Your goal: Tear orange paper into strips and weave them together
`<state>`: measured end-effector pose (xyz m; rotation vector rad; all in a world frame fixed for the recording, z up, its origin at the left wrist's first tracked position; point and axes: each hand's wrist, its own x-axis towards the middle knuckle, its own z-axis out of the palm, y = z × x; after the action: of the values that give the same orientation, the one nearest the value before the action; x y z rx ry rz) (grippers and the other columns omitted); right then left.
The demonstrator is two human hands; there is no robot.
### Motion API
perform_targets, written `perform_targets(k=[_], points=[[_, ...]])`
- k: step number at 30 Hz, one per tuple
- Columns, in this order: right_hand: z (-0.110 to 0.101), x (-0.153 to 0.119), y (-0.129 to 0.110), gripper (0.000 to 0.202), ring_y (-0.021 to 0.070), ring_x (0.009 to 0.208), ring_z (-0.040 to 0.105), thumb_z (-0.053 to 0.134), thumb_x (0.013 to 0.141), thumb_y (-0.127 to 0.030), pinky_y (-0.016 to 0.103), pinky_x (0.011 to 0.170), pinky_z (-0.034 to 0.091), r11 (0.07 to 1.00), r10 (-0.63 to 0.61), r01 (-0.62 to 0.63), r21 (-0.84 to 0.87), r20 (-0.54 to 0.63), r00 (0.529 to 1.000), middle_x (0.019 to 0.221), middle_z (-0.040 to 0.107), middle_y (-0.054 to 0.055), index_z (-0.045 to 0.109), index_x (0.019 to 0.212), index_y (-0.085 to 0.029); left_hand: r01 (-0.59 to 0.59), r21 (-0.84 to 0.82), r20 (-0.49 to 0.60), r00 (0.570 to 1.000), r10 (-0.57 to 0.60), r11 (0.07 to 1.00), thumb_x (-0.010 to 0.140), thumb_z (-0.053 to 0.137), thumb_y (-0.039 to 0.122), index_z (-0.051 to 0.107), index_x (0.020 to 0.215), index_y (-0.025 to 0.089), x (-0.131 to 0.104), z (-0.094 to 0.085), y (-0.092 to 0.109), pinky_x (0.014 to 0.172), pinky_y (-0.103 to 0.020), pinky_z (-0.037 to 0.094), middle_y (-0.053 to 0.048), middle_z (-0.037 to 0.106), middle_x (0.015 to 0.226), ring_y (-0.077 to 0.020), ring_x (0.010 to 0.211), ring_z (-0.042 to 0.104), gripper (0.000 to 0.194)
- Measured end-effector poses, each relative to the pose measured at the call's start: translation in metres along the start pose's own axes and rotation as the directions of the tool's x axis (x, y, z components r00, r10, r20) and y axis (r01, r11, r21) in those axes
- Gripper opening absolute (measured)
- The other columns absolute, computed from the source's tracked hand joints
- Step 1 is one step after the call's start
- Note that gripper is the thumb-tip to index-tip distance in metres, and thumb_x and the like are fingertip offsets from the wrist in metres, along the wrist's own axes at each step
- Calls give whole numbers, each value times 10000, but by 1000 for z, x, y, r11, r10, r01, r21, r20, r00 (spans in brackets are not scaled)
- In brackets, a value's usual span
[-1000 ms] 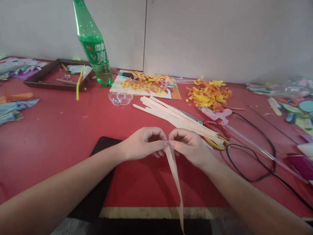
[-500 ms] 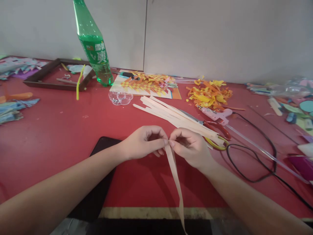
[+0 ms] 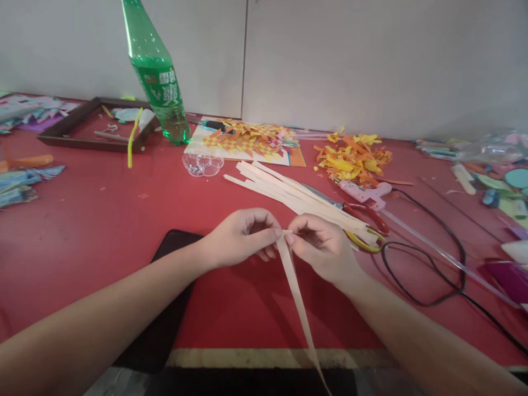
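Observation:
A long cream paper strip [image 3: 297,291] hangs from my fingertips and runs down past the front edge of the red table. My left hand [image 3: 243,236] pinches its top end between thumb and forefinger. Right beside it, my right hand [image 3: 319,242] pinches the same end, where a short piece is folded sideways. Just beyond my hands lies a loose bundle of cream paper strips [image 3: 280,187]. Scissors [image 3: 367,217] with red and yellow handles rest partly under that bundle.
A pink glue gun [image 3: 367,193] with a looped black cord lies at right. Behind are orange and yellow paper scraps [image 3: 355,157], a green bottle [image 3: 159,82] and a dark frame [image 3: 82,144]. A black flat object [image 3: 160,330] sits beneath my left forearm.
The strip's hanging lower end has swung to the right. Its folded top end now shows more between my fingertips, and my hands have shifted only slightly.

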<state>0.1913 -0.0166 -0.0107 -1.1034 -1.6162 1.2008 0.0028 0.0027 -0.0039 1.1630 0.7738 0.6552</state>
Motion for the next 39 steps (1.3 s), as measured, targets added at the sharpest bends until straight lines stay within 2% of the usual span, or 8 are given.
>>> perform_targets(k=[5, 10, 13, 16, 24, 30, 39], points=[[0, 0, 0, 168, 109, 505, 484, 644, 819, -284, 248, 475, 401, 999, -35, 35, -14, -14, 999, 601, 569, -9, 574, 694, -198, 8, -8, -10, 1000, -8, 1000, 810, 694, 309, 592, 758, 137, 0, 1, 2, 579, -218, 545, 6, 633, 637, -91, 562, 618, 206], [-2, 0, 1, 151, 113, 532, 503, 639, 842, -288, 256, 494, 399, 1000, 14, -14, 26, -37, 999, 657, 596, 5, 594, 734, -193, 30, 28, 37, 999, -31, 999, 859, 645, 379, 606, 784, 128, -1, 0, 1, 623, -227, 562, -26, 667, 723, -92, 614, 641, 265], [-3, -1, 2, 161, 109, 522, 490, 639, 847, -295, 258, 492, 388, 998, 31, -30, 49, -10, 999, 633, 580, -2, 602, 734, -187, 11, 37, 29, 1000, -13, 999, 861, 646, 391, 591, 784, 133, -1, -1, -1, 610, -218, 555, -12, 655, 702, -84, 594, 631, 275], [-3, 0, 2, 176, 102, 510, 473, 637, 847, -283, 254, 486, 379, 998, 10, -11, 55, 10, 1000, 606, 554, -14, 590, 709, -183, -3, 28, 28, 1000, 2, 1000, 860, 651, 383, 573, 769, 138, -1, -2, -1, 592, -206, 545, 4, 638, 665, -78, 576, 621, 273], [-2, 1, 1, 171, 83, 476, 417, 630, 837, -235, 229, 446, 337, 997, -79, 79, 23, -34, 996, 574, 506, -40, 556, 691, -188, -8, -25, 5, 1000, 9, 1000, 853, 659, 320, 558, 747, 129, -1, 0, 2, 562, -178, 534, 14, 636, 653, -63, 559, 610, 240], [-1, 1, 2, 155, 85, 496, 460, 618, 827, -189, 217, 460, 372, 992, -129, 129, 7, -39, 991, 587, 531, -37, 558, 685, -186, 14, -19, -15, 1000, -15, 1000, 861, 642, 291, 555, 742, 130, 0, 1, 2, 562, -182, 543, 13, 639, 651, -65, 560, 612, 217], [-1, 2, 2, 145, 86, 512, 484, 628, 816, -184, 218, 475, 393, 992, -127, 127, 2, -60, 990, 593, 548, -31, 568, 684, -185, 28, 7, -29, 999, -27, 1000, 874, 624, 302, 564, 756, 136, -1, 0, 1, 574, -192, 550, 8, 649, 670, -67, 570, 619, 212]])
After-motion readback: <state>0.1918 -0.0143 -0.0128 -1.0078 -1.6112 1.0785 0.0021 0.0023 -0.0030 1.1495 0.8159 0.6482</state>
